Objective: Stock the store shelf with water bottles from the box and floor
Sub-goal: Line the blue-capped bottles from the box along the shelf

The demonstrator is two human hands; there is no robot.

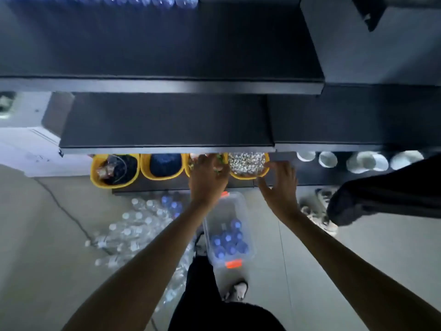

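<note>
Head view looked straight down a dark store shelf (167,87) to the floor (47,235). Both bare arms reached forward. The left hand (207,180) hung with its fingers loosely bent, gripping nothing, in front of a row of yellow bins (114,182) on the lowest level. The right hand (279,187) was just beside it, fingers spread and relaxed. Under the hands, a clear plastic box (224,211) with orange latches stood on the floor, holding blue-capped water bottles (229,242) upright at its near end. A loose pile of bottles (133,230) lay on the floor to the left of the box. More bottles (143,0) stood at the back of the top shelf level. White bowls (328,159) sat to the right of the bins.
</note>
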